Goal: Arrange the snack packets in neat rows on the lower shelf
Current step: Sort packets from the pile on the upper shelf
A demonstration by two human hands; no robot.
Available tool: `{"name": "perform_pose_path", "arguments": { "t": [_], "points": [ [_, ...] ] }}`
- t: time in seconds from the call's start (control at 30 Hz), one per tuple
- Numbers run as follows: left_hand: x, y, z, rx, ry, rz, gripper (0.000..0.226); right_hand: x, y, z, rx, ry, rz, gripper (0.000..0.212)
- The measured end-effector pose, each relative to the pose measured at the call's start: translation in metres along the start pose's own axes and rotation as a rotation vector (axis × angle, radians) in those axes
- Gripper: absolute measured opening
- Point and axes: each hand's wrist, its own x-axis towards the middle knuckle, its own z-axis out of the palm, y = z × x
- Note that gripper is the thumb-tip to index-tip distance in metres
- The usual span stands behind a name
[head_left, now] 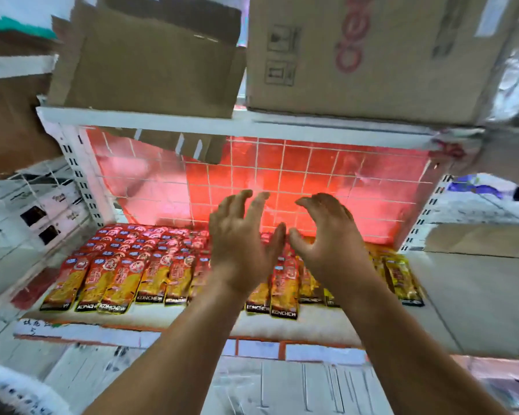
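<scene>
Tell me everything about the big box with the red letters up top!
The cardboard box is big and brown. Large red letters run sideways across its front, with small black-outlined symbols printed near its left edge. It stands flat on the white upper shelf, at the right, next to a smaller open box.

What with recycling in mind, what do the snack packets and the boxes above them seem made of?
Snack packets: probably glossy plastic or foil film, going by their sheen and flat printed faces. Boxes: matte brown cardboard, apparently corrugated, shown by folded flaps and dull surface.
</scene>
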Motion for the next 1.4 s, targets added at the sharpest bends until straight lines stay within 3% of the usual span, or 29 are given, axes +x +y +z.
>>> {"name": "perform_pose_path", "arguments": {
  "t": [0.2, 0.3, 0.43, 0.7, 0.87, 1.13, 1.4],
  "points": [
    [0.022, 0.160, 0.002, -0.096, 0.035, 0.170, 0.059, -0.029, 0.063, -0.143, -0.021, 0.220, -0.019, 0.059],
    [0.025, 0.238, 0.001, -0.164, 0.072, 0.284, 0.055, -0.052, 0.087, -0.215, -0.072, 0.328, -0.012, 0.050],
    [0.028, 0.329, 0.003, -0.303, 0.098, 0.434, 0.048, -0.084, 0.128, -0.298, -0.132, 0.354, 0.056, 0.046],
    [0.060, 0.443, 0.037, -0.326, -0.403, 0.536, 0.048, -0.128, 0.214, -0.386, -0.263, 0.287, 0.276, 0.052],
    [0.093, 0.481, 0.074, -0.204, -0.733, 0.459, 0.037, -0.128, 0.270, -0.412, -0.339, 0.246, 0.352, 0.047],
    [0.161, 0.527, 0.145, 0.018, -0.929, 0.632, 0.030, -0.078, 0.371, -0.423, -0.373, 0.170, 0.411, 0.036],
    [0.208, 0.582, 0.196, -0.022, -0.968, 0.789, 0.025, -0.032, 0.470, -0.457, -0.449, 0.133, 0.543, 0.032]
  ]
}}
